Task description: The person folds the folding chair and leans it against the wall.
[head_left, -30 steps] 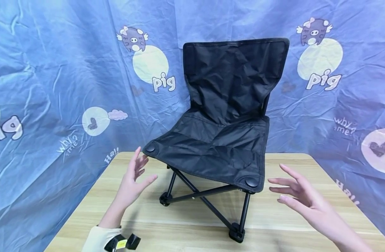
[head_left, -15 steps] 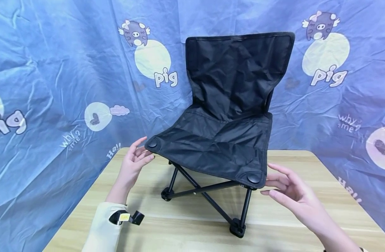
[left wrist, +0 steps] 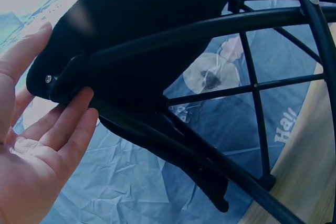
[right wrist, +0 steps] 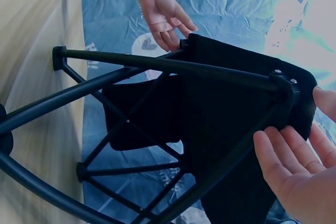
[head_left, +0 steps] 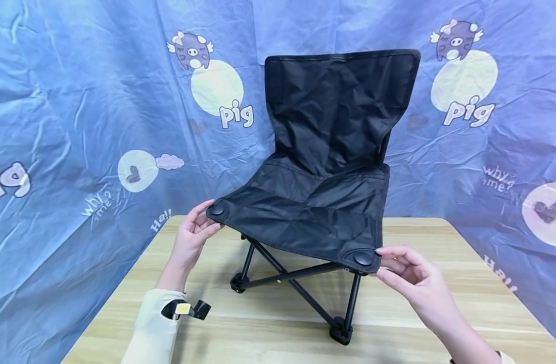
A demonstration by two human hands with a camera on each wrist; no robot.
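In the head view, a black folding chair (head_left: 305, 207) is standing unfolded on the desk (head_left: 260, 323), and both hands are holding its front corners. The left hand (head_left: 190, 235) is cupping its corner loosely, thumb a bit apart from the fingers. The right hand (head_left: 419, 278) is pinching the other corner, index finger at the top edge, thumb lower. I'd be keeping any push or pull even on both sides, since a lopsided tug would probably be twisting the frame. The seat (head_left: 300, 194) is looking like thin, crinkly nylon with a slight sheen, the backrest (head_left: 337, 101) is flaring wider up top, and chunky feet (head_left: 340, 331) are capping the slim round legs.

In the left wrist view, fingertips are touching the dark tube under the corner, near a shiny rivet (left wrist: 49, 79). Can't tell how hard they're squeezing. I'd be keeping fingers out of that joint, because it could be nipping skin if the bars shift.

In the right wrist view, fingers are curling round the corner, close to two small screws (right wrist: 278, 71). Smooth bars are making X shapes underneath, and the cloth's underside is looking too dark for any weave to be showing.
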